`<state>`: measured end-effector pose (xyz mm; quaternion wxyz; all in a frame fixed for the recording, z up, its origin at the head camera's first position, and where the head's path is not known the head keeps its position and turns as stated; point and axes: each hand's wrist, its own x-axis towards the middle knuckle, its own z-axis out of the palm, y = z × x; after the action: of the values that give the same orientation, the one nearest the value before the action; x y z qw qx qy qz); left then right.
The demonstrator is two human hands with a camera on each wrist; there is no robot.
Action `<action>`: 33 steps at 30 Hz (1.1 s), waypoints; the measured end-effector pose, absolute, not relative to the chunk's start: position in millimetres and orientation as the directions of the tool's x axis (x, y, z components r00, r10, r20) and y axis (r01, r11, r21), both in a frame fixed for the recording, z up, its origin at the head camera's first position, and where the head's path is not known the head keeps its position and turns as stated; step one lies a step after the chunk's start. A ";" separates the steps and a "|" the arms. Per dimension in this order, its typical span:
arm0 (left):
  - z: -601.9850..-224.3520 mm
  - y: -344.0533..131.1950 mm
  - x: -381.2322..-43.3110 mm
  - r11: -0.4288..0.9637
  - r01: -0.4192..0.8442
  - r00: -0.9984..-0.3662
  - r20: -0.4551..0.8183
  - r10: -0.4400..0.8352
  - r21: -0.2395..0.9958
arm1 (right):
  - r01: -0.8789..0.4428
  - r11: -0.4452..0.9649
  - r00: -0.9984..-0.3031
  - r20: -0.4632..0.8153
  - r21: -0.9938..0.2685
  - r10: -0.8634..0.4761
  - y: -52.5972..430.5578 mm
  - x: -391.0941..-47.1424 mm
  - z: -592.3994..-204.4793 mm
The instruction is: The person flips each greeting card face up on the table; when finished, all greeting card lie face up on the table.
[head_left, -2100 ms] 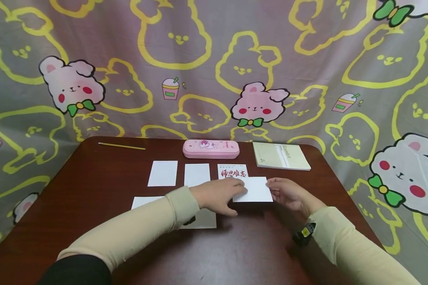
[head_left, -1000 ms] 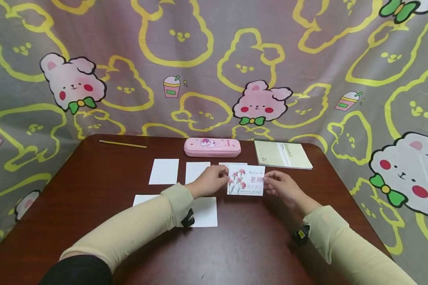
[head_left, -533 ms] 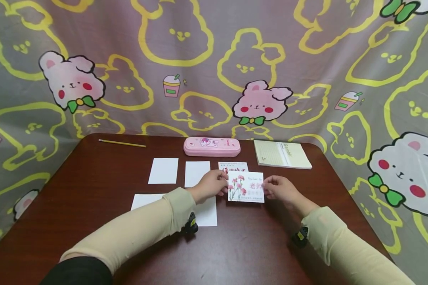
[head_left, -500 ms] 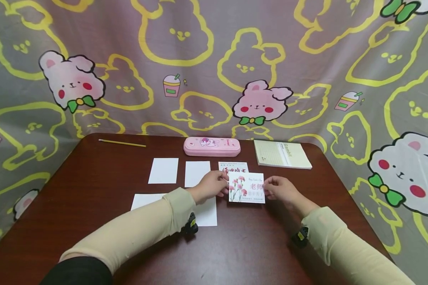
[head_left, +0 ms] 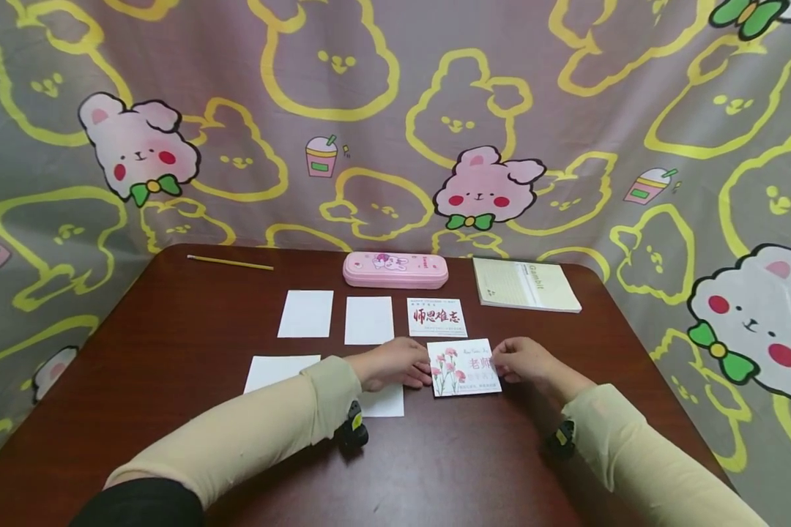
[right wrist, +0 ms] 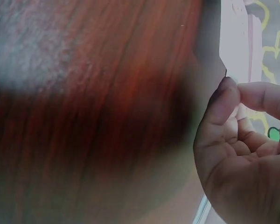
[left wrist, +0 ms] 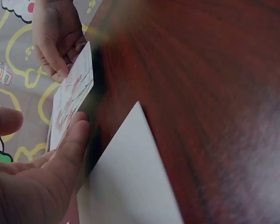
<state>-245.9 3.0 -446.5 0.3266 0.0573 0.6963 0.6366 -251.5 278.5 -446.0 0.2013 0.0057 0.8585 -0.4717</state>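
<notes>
A white card printed with pink flowers and Chinese characters (head_left: 458, 373) is just above or on the table, tilted slightly. My right hand (head_left: 527, 362) pinches its right edge between thumb and finger, as the right wrist view shows. At the card's left edge is my left hand (head_left: 392, 364); in the left wrist view its fingers (left wrist: 74, 140) are spread, with one against or very near the edge. Behind lies a card with red characters (head_left: 436, 318). Two blank white cards, one upright (head_left: 368, 320) and one partly under my left hand (head_left: 385, 402), lie close by.
Further left lie another blank card (head_left: 305, 314) and a wider white one (head_left: 280, 371), partly covered by my left sleeve. Along the back of the brown table (head_left: 448, 468) are a pencil (head_left: 231, 262), a pink pencil case (head_left: 395, 271) and a notebook (head_left: 526, 285).
The card was turned from its blank side to its flowered side, then brought down and toward me. It has uncovered the red-lettered card. My left hand's fingers have loosened from its edge.
</notes>
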 end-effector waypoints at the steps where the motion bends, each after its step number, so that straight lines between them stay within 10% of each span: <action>1: -446.6 2.9 -245.7 0.186 -0.341 -0.771 -0.387 0.506 0.922 | 0.195 0.572 -0.919 -0.353 -0.797 -0.178 278.8 -251.7 -446.4; 20: -441.6 0.5 -247.2 0.259 -0.299 -0.773 -0.392 0.498 0.918 | 0.066 0.791 -0.910 -0.362 -0.609 -0.203 267.3 -255.0 -433.0; 33: -418.1 -45.4 -274.1 0.314 -0.027 -0.946 -0.126 0.298 0.949 | 0.150 0.461 -0.921 -0.293 -0.875 -0.256 227.3 -291.3 -409.9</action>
<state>-274.1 -45.4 -418.1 0.1404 0.0850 0.7984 0.5794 -291.3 227.3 -409.9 0.1958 -0.0319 0.8321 -0.5180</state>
